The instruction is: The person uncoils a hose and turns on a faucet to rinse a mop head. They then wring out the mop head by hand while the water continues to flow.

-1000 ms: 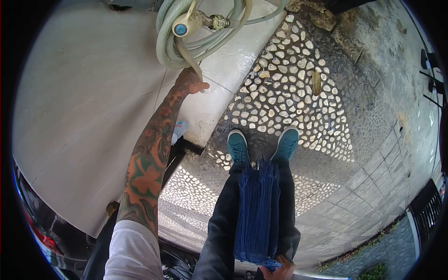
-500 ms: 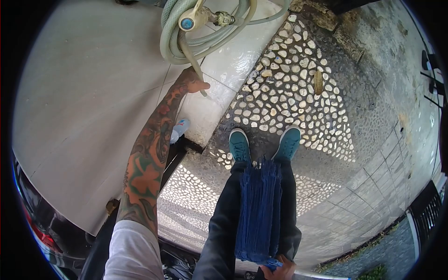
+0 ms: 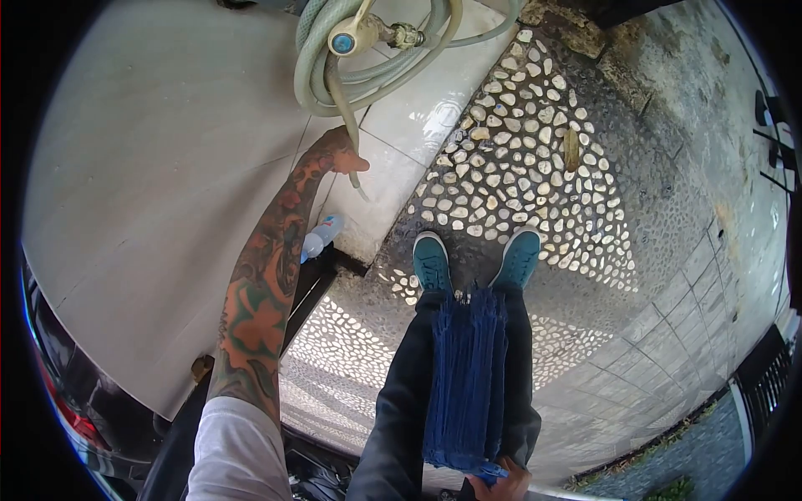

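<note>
My left hand (image 3: 341,155) is stretched out to the upper left, its fingers closed around the free end of a pale hose (image 3: 345,104). A faint whitish streak shows just below the hose tip. Low in the view, my right hand (image 3: 504,482) grips a broom by its base. The broom's blue bristles (image 3: 465,384) point away from me, between my legs. Part of a pale handle shows beside the right hand at the bottom edge. The hose coil (image 3: 311,58) hangs around a tap (image 3: 343,42) with a blue cap, just beyond my left hand.
Wet pebble paving (image 3: 522,159) lies ahead of my teal shoes (image 3: 432,260), with a brown leaf (image 3: 571,150) on it. A plastic bottle (image 3: 322,237) stands beside the white tiled wall (image 3: 167,167). Part of a dark vehicle (image 3: 92,401) is at the lower left.
My left hand has shifted slightly left and down, and the hose tip has dropped a little. More of the bottle shows beside my forearm. The right hand and broom look almost unchanged.
</note>
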Demonstrator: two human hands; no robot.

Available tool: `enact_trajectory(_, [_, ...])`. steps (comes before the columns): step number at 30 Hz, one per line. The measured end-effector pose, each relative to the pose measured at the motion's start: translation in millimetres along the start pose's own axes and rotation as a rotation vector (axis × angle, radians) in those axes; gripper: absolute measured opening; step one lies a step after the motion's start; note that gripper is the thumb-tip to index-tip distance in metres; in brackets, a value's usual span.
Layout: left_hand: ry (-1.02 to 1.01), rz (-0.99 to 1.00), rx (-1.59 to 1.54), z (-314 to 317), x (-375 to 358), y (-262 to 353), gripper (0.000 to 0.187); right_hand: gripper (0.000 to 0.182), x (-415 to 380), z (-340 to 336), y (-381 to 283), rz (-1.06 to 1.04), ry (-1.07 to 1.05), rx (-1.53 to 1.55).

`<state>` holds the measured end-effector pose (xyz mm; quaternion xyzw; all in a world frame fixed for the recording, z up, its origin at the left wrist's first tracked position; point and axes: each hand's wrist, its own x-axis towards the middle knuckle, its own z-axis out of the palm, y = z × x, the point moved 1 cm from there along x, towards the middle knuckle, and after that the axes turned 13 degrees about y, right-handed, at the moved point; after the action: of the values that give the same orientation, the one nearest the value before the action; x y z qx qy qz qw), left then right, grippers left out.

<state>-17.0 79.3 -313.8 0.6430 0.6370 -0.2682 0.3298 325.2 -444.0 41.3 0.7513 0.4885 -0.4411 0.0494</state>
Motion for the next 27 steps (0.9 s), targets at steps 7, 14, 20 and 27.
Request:
enact_trajectory(7, [-0.011,-0.056,0.14,0,2,-3,0.046,0.069,-1,2,2,0.004,-0.008,0.017])
enact_trajectory(14, [0.635,0.252,-0.147,64,41,-38,0.033,0.07,3,-2,-1,-0.037,0.037,-0.001])
enact_trajectory(20, [0.536,0.175,-0.434,76,50,-11,0.027,0.065,10,-5,-5,0.016,0.002,0.03])
enact_trajectory(27, [0.128,-0.115,-0.103,16,1,16,0.054,0.056,27,-17,-15,0.06,-0.023,0.106])
